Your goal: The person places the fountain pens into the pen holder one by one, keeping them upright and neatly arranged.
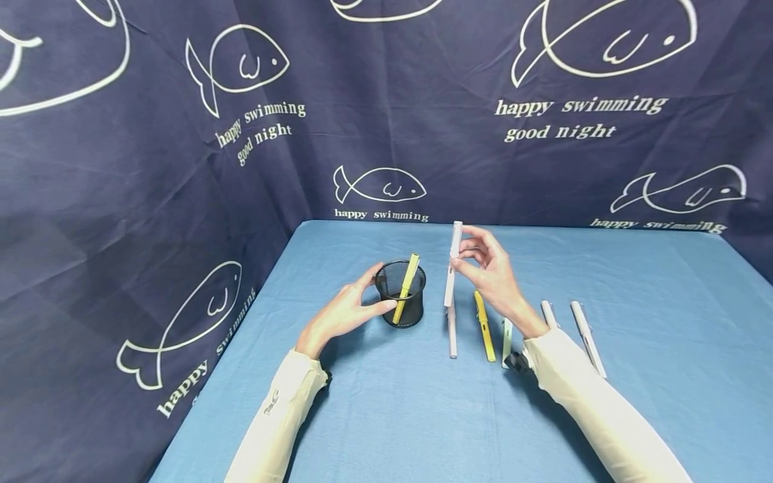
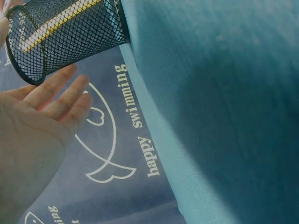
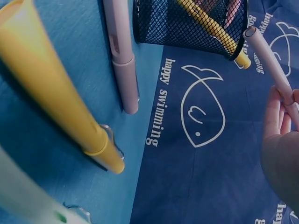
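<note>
Here, right hand (image 1: pixel 492 272): pinches a pale pink pen (image 1: pixel 449 278) aloft, at the mesh cup's (image 1: pixel 413 312) two o'clock
Left hand (image 1: pixel 341 308): thumb and finger grip the mesh cup, yellow pen (image 1: pixel 406 287) leaning inside
Cup rim (image 1: pixel 425 277): possible snag; an off-centre pen, or slack left grip, could cause tipping
Worktop (image 1: pixel 392 416): blue, loose pens (image 1: pixel 485 329) toward four o'clock
Backdrop (image 1: pixel 459 134): navy fish-print cloth, twelve o'clock

The mesh cup (image 1: pixel 413 312) is black, its pen (image 1: pixel 406 288) yellow.
</note>
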{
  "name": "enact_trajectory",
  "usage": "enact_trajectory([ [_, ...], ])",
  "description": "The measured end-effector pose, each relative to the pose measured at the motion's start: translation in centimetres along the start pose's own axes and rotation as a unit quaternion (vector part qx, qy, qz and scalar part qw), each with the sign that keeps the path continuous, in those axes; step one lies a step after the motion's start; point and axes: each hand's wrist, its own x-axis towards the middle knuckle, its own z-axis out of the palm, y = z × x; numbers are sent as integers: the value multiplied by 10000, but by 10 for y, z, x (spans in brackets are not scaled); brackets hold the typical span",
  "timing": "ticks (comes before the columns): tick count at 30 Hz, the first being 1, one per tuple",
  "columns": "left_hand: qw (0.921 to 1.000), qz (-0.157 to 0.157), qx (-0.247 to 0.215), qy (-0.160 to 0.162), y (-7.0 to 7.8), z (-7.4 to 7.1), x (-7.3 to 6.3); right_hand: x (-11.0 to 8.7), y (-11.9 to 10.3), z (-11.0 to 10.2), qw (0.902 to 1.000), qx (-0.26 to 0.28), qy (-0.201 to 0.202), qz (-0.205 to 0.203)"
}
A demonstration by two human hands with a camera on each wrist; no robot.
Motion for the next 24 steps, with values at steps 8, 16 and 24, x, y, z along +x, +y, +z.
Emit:
enact_trajectory([
  [8,10000,-29,70,-5,2,0,0,4,1,8,9998,71,59,-195],
  [16,10000,-30,59,-34,2,-1,1,7,0,14,9995,185,65,-266],
  [24,10000,-26,6,-34,2,0,0,8,0,17,9995,221,28,-233],
])
